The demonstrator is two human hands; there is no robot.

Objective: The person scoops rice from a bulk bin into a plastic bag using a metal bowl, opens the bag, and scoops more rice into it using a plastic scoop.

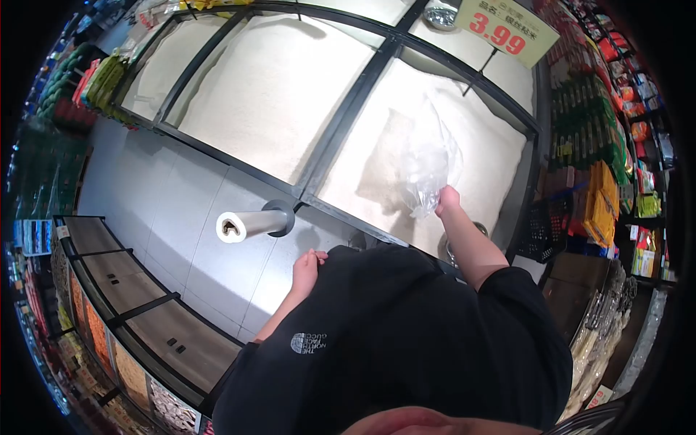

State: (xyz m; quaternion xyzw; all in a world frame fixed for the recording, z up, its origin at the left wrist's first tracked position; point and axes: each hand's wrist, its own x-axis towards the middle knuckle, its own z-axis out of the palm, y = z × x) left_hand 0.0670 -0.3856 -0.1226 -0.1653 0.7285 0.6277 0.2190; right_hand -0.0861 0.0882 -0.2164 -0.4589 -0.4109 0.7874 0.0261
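A clear plastic bag [428, 163] hangs from my right hand [447, 201], whose fingers are closed on its edge. The bag is over a bin of white rice [370, 138] framed in black. My left hand [310, 268] is beside my body, near the front edge of the bins, with its fingers curled; whether anything is in them is too small to tell. To the left of it, a roll of plastic bags [254, 223] sticks out from a round dark base.
A price sign [507, 32] reading 3.99 stands over the right bins. Another white-filled bin [268, 94] lies left. A metal scoop [440, 17] rests at the back. Dark-lidded bins [145, 304] stand lower left, a black basket [540, 225] and packaged goods at right.
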